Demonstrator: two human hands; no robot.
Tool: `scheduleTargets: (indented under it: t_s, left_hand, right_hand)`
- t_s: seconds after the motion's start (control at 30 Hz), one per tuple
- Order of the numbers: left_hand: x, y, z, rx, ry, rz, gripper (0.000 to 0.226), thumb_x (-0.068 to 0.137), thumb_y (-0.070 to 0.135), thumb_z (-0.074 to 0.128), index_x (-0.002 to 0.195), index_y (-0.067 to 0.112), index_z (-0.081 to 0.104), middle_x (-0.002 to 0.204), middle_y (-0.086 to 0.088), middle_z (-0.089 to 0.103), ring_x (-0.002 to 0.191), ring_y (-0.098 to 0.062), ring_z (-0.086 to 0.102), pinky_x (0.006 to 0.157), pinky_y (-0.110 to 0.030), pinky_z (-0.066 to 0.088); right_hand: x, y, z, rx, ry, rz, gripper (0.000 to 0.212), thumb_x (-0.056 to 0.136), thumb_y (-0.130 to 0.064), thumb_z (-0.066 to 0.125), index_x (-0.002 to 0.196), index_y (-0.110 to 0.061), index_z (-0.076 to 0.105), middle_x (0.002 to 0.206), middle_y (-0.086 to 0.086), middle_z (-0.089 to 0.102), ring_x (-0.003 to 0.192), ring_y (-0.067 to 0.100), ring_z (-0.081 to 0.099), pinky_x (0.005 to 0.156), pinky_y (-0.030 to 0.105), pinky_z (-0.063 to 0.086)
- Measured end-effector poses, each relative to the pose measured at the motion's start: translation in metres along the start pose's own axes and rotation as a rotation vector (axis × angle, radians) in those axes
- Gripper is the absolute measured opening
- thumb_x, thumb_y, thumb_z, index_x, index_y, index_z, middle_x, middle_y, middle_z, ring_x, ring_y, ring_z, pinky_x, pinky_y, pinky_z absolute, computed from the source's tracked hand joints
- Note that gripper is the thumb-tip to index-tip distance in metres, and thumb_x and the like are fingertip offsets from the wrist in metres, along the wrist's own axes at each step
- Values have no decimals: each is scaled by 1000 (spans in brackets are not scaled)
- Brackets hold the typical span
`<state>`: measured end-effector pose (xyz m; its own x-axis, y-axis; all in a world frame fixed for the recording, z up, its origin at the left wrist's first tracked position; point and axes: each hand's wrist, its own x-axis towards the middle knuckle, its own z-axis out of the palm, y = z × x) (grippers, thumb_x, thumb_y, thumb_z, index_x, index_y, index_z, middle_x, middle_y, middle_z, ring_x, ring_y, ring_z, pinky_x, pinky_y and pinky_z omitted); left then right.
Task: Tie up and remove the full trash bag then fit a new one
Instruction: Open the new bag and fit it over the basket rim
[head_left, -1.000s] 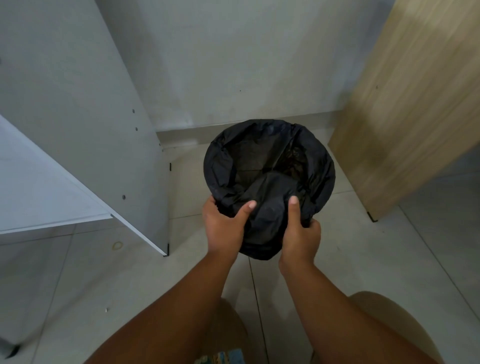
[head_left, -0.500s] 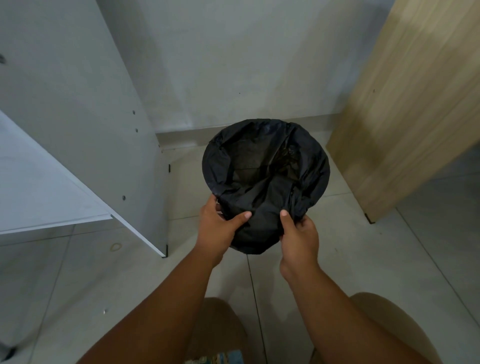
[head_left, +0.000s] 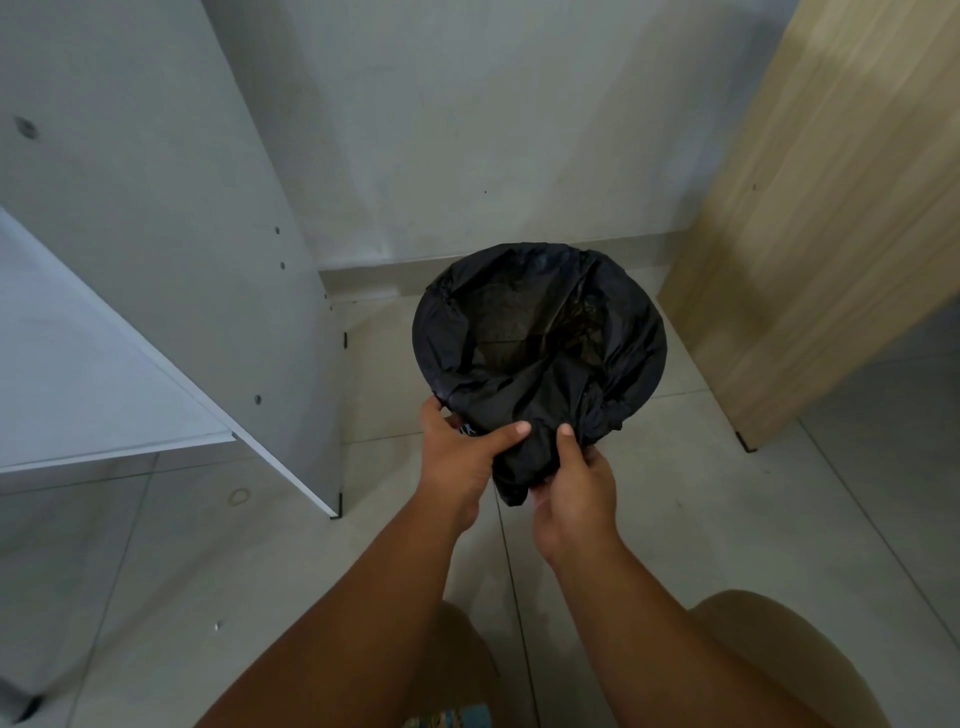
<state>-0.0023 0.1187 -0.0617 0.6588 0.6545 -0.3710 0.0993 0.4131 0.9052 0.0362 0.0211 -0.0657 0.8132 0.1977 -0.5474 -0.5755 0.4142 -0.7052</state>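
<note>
A round trash bin stands on the tiled floor, fully covered by a black trash bag (head_left: 540, 332) whose mouth is stretched over the rim. The bag's inside looks dark and hollow. At the near edge the plastic is gathered into a bunch that hangs over the rim. My left hand (head_left: 462, 457) grips the left side of this bunch, thumb on top. My right hand (head_left: 576, 483) pinches its right side from below, thumb pressed against the plastic. The bin itself is hidden under the bag.
A white cabinet panel (head_left: 171, 249) stands close on the left, with its shelf edge jutting out. A light wooden panel (head_left: 821, 218) leans on the right. The grey wall (head_left: 467, 130) is right behind the bin. My knees show at the bottom.
Both hands have slid closer together and slightly toward me, bunching the bag's near edge tighter. The bag's mouth now looks more evenly stretched around the rim.
</note>
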Motion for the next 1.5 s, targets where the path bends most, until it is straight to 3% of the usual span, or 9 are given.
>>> scheduleTargets:
  t_s: [0.1,0.3,0.4,0.6,0.7,0.8,1.0,1.13,1.5]
  left_hand:
    - [0,-2,-5,4,-9,16,84,71,-9,85,137,21,40,115,-2,62,99,-10,67,62,-14,56]
    - [0,-3,-12,94,-5,70,72,75,-2,85,130,22,45,107,-3,70,83,3,71,66,-10,54]
    - [-4,0,-9,75,-24,71,67,78,3,85,127,25,45,115,0,65,96,-2,67,66,-9,53]
    - [1,-5,-13,174,-44,86,92,69,-4,88,143,22,40,125,0,62,113,-12,64,84,-22,59]
    - [7,-6,-17,189,-27,103,88,72,-10,83,145,12,40,128,-6,63,118,-18,64,97,-34,57]
    - [12,-6,-20,208,2,109,82,73,-9,83,142,10,42,126,-4,65,114,-13,65,96,-28,56]
    - [24,-5,-24,310,93,141,65,78,0,81,135,13,53,109,4,74,100,-9,70,82,-21,58]
    - [33,-1,-28,386,175,167,58,81,13,76,135,23,59,98,8,78,91,-12,74,81,-39,62]
    - [36,3,-27,19,108,74,52,88,-13,47,129,11,67,102,-8,74,80,-17,65,66,-29,54]
  right_hand:
    - [-1,0,-2,-4,-10,3,34,103,-23,54,135,-13,58,124,9,70,111,24,70,96,41,55]
    - [-2,0,0,-80,40,28,30,101,-32,57,126,-15,61,120,8,70,107,22,69,91,35,54]
    - [-5,0,5,-42,43,63,31,102,-32,55,128,-16,61,119,7,70,107,22,68,84,31,55]
    - [-6,-6,3,-44,-10,112,29,100,-30,58,126,-16,62,120,9,71,109,24,68,93,38,54]
    - [-4,-25,-5,-293,20,94,29,92,-52,63,100,-24,67,105,3,73,99,20,69,90,40,53]
    - [4,-48,-11,-458,139,12,48,85,-63,65,86,-15,68,88,6,71,79,19,65,74,39,52]
    - [23,-65,-6,-400,88,67,21,97,-26,65,105,-6,64,85,12,70,57,16,63,47,26,50]
    - [18,-56,-3,-272,23,179,16,99,-16,59,106,-2,62,84,17,71,61,21,69,50,28,58]
    - [0,-44,-4,-209,14,205,13,100,-13,56,99,-2,63,90,20,71,73,25,70,58,29,62]
